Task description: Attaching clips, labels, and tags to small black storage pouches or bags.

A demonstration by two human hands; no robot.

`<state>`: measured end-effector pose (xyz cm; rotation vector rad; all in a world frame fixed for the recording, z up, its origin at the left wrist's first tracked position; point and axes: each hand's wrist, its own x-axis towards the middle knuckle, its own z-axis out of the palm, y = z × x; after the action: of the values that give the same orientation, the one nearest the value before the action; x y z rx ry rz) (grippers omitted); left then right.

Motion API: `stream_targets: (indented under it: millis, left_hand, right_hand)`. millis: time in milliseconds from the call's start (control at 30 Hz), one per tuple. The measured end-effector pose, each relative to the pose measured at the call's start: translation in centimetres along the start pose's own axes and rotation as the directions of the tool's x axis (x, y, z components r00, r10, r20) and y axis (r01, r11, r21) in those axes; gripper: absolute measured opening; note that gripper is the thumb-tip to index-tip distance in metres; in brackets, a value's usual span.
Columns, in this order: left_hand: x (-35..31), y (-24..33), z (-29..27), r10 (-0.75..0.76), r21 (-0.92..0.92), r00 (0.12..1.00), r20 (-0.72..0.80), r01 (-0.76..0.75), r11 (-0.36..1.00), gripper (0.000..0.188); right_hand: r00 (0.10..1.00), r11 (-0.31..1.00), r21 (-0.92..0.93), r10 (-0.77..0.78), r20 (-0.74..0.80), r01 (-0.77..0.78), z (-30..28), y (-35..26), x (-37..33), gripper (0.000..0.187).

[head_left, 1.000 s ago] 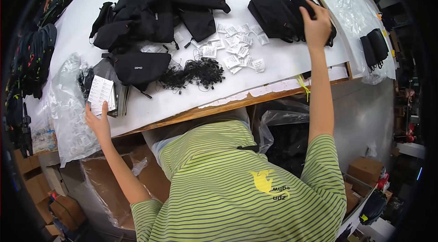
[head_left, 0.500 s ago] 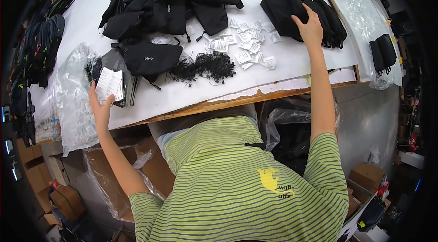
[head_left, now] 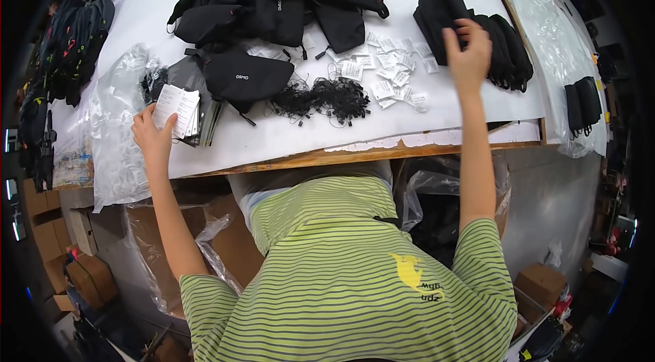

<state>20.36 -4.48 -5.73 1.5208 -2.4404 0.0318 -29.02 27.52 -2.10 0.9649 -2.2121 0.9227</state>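
My left hand (head_left: 153, 135) is at the left front of the table, its thumb over the edge of a white printed card (head_left: 176, 108) and its fingers curled at the card's side. The card lies on a stack of dark cards or sleeves (head_left: 205, 126). My right hand (head_left: 471, 58) is over a row of black fabric pouches (head_left: 431, 17) at the right. Its fingers are half bent and apart from the thumb, with no thing seen lifted in them; contact with the pouches is hard to tell. Beside the cards lies a black pouch (head_left: 256, 79) with a zip pull.
More black pouches (head_left: 280, 7) are heaped at the back. Small white packets (head_left: 392, 65) and a tangle of black cords (head_left: 334, 103) lie mid-table. Clear plastic bags (head_left: 123, 130) cover the left edge. Cardboard boxes (head_left: 232, 225) stand below the wooden table edge (head_left: 382, 150).
My view has turned slightly. The left hand has moved further up along the card and its fingers have curled. The right hand's fingers, spread over the pouches before, are now more bent.
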Motion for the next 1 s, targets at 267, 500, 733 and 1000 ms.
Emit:
stream_targets:
  millis: [267, 500, 733, 1000]
  left_hand:
    - [-1.3, 3.5, -5.2, -0.184, -0.272, 0.973, 0.139, 0.216, 0.938, 0.021]
    - [-8.4, 8.5, -8.1, -0.269, -0.761, 0.962, -0.047, 0.14, 0.633, 0.019]
    - [-12.0, 12.8, -7.3, -0.286, -0.973, 0.948, 0.141, 0.187, 0.138, 0.034]
    - [-13.5, 17.7, -6.7, 0.002, -0.947, 0.963, 0.268, 0.263, 0.184, 0.056]
  right_hand:
    - [0.791, 0.984, 0.177, -0.083, 0.606, -0.033, 9.4, -14.5, -9.0, 0.021]
    - [0.703, 0.991, 0.136, -0.1, 0.705, 0.005, 11.7, -15.4, -10.2, 0.015]
    - [0.826, 0.857, 0.495, -0.171, 0.537, -0.145, 5.7, -18.2, -4.7, 0.012]
    - [0.968, 0.477, 0.871, -0.144, 0.206, -0.114, 1.8, -21.9, -3.5, 0.007]
